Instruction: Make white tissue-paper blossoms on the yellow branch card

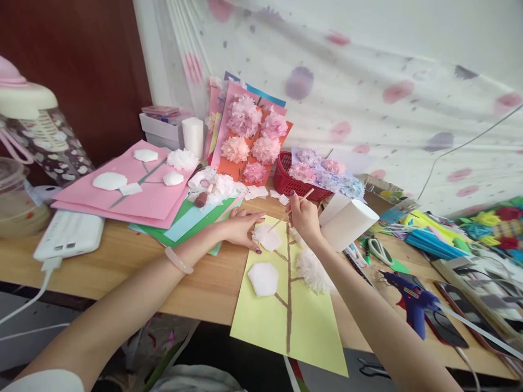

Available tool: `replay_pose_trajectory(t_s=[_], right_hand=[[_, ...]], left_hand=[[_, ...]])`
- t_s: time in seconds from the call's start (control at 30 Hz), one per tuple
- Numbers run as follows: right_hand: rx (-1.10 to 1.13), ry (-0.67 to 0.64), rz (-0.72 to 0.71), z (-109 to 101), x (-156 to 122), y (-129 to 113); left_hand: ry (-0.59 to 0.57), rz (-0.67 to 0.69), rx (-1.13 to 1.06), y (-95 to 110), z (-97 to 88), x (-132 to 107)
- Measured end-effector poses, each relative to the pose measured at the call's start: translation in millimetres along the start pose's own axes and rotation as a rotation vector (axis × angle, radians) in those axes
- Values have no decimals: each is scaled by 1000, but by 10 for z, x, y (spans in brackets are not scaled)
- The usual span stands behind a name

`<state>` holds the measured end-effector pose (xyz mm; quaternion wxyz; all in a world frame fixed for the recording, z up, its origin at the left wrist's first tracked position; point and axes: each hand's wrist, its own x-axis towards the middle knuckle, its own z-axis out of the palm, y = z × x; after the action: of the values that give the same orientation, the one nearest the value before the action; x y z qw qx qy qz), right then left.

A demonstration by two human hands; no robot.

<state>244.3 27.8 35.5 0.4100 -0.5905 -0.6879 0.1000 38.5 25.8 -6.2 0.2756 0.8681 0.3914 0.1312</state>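
Observation:
A yellow sheet [304, 321] with a brown painted branch lies over the table's front edge. On it sit a white hexagonal tissue pad [263, 279], a fluffed white tissue flower [314, 270] and another white pad [267, 237]. My left hand [242, 227] rests flat with fingers stretched, pressing that upper pad at the sheet's top. My right hand [303, 216] is closed in a pinch on a thin wooden stick [295, 207] whose tip points at the same pad.
A blue glue gun [411, 302] lies right of the sheet, beside a white tissue roll [347, 223]. A red basket [292, 182] of paper flowers, an orange flower card [249, 136] and pink sheets [134, 188] fill the back. A white power strip [69, 234] sits at left.

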Motion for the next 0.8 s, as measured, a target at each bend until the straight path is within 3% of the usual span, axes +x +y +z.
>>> replay_pose_trajectory(t_s=[0.17,0.37,0.57,0.7,0.8], right_hand=[[159,114,139,-174,-46,200],[372,228,224,-357,-131,187],[540,234,253,-316,-322,214],[627,297,278,-235,-466,306],[686,363,309,-208,-524,368]], left_hand=[[6,20,0,-25,7,8],[-9,-6,24,4,-4,-12],[9,5,9,27,-37,-33],[182,12,-175,-84,-191,-45],[356,-69,-216,-258,-398,-76]])
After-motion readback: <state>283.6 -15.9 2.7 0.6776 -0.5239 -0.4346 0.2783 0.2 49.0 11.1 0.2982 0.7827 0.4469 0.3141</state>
